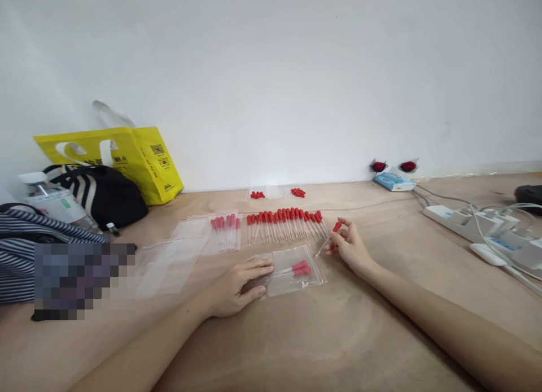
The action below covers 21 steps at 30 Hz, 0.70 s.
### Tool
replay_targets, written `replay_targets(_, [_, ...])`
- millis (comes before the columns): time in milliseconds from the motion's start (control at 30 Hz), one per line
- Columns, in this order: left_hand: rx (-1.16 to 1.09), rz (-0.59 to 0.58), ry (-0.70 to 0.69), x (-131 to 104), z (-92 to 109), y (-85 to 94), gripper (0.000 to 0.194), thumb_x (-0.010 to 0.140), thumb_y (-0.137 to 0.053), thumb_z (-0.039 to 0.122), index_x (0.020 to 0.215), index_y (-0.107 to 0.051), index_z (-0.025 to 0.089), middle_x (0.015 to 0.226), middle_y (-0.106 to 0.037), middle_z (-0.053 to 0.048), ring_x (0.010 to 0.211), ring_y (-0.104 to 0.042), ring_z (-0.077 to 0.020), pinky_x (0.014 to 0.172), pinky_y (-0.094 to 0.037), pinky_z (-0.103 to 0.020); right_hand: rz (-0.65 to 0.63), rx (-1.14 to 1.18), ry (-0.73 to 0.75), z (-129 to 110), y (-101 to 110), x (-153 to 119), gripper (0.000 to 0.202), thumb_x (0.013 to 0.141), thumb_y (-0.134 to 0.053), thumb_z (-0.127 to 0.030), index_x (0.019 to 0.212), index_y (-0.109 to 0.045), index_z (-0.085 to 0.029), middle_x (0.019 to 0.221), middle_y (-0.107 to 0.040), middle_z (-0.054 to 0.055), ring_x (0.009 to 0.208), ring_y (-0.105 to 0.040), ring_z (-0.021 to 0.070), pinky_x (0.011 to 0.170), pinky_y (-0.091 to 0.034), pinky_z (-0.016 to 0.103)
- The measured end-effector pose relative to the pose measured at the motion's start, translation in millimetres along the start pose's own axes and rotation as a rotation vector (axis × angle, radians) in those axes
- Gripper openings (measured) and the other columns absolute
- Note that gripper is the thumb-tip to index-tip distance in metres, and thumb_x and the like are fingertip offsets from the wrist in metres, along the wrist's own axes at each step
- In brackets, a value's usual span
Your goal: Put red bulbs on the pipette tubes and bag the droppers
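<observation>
My left hand (240, 283) lies with fingers stretched and thumb apart on the left end of a clear zip bag (279, 287). Inside that bag are a few glass droppers (301, 266) with red rubber bulbs, which look pinkish through the plastic. Between its fingertips my right hand (348, 246) holds a single dropper (337, 227), tilted, bulb up and glass tip pointing down toward the bag's right end. Behind the bag, a row of several loose droppers (283, 216) lies side by side, bulbs toward the wall.
Left of the row lies a filled bag of droppers (225, 225), beside flat zip bags (169, 262). Loose red bulbs (298, 192) rest near the wall. At left stand a yellow tote (156, 166), a black bag (114, 197) and a bottle (55, 203); at right, a power strip (449, 216) with cables.
</observation>
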<state>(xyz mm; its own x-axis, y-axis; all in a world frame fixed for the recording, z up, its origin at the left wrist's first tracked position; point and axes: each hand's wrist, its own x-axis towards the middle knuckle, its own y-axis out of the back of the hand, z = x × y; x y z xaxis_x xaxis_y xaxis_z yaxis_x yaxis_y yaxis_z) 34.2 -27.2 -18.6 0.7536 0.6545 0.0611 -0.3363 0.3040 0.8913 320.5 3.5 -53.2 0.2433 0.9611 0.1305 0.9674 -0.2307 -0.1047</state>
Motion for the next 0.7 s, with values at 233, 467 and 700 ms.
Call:
replay_targets(233, [-0.011, 0.007, 0.015, 0, 2, 0.0, 0.041, 0.084, -0.045, 0.030, 0.125, -0.043, 0.026, 0.132, -0.042, -0.003, 0.122, -0.036, -0.0203, 0.102, -0.029, -0.040, 0.024, 0.180, -0.082, -2, -8, -6, 0.045, 0.064, -0.060, -0.026, 0.099, -0.032, -0.025, 0.065, -0.049, -0.008, 0.051, -0.057, 0.0108, 0.049, -0.050, 0.025])
replay_targets(467, [0.008, 0.031, 0.013, -1, 1, -2.5, 0.047, 0.084, -0.045, 0.030, 0.129, -0.036, 0.026, 0.133, -0.041, -0.003, 0.122, -0.036, -0.0205, 0.103, -0.027, -0.041, -0.204, 0.122, -0.179, -2, -10, -16, 0.028, 0.066, -0.062, -0.032, 0.082, -0.043, -0.020, 0.065, -0.057, -0.003, 0.055, -0.058, 0.0110, 0.057, -0.048, 0.027])
replay_targets(700, [0.022, 0.017, 0.039, -1, 1, -2.3, 0.048, 0.085, -0.044, 0.031, 0.131, -0.032, 0.026, 0.135, -0.038, -0.003, 0.124, -0.034, -0.0206, 0.104, -0.026, -0.041, -0.412, -0.361, 0.205, 5, -8, -13, 0.020, 0.062, -0.066, -0.035, 0.072, -0.063, -0.017, 0.079, -0.059, 0.003, 0.070, -0.054, 0.0137, 0.067, -0.044, 0.028])
